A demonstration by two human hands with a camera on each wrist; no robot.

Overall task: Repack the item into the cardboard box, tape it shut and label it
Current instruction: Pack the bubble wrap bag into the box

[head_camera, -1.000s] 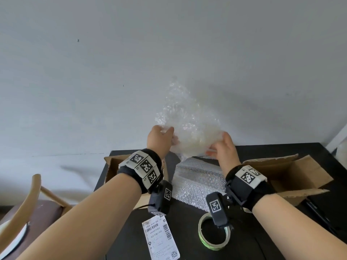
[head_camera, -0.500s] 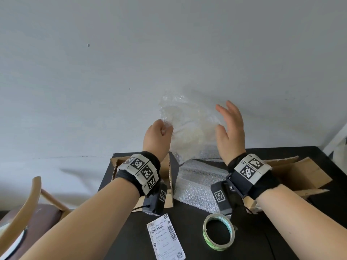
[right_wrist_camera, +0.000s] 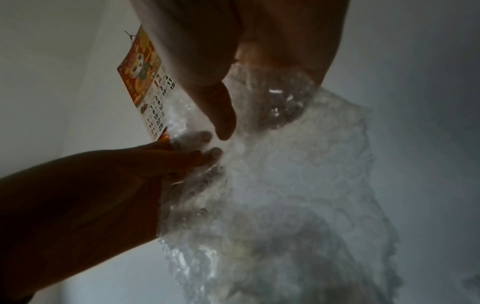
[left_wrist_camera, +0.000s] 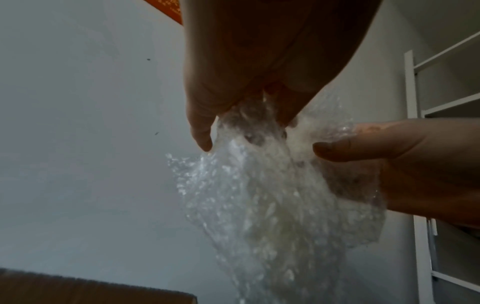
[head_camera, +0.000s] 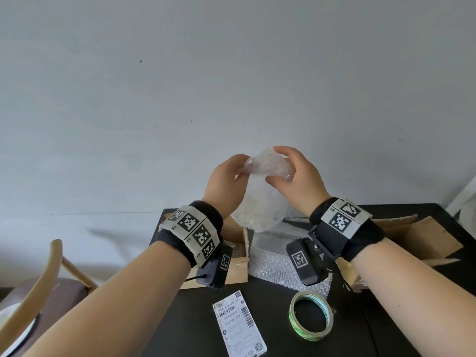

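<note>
- A room in a home, it seems: plain white wall [head_camera: 231,86].
- Wooden chair [head_camera: 33,287] beside the black table's [head_camera: 185,318] left edge.
- Wall calendar [right_wrist_camera: 148,90]; white shelving [left_wrist_camera: 426,102].

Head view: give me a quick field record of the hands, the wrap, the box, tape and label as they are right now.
left hand: grips top of the bubble-wrap bundle
right hand: grips the same top edge
bubble-wrap bundle: held up above the table, contents not discernible
cardboard box: open, flaps out, at right
second box: open, under left wrist
flat bubble wrap: lies between the boxes
tape roll: flat on table, untouched
label: loose on table
</note>
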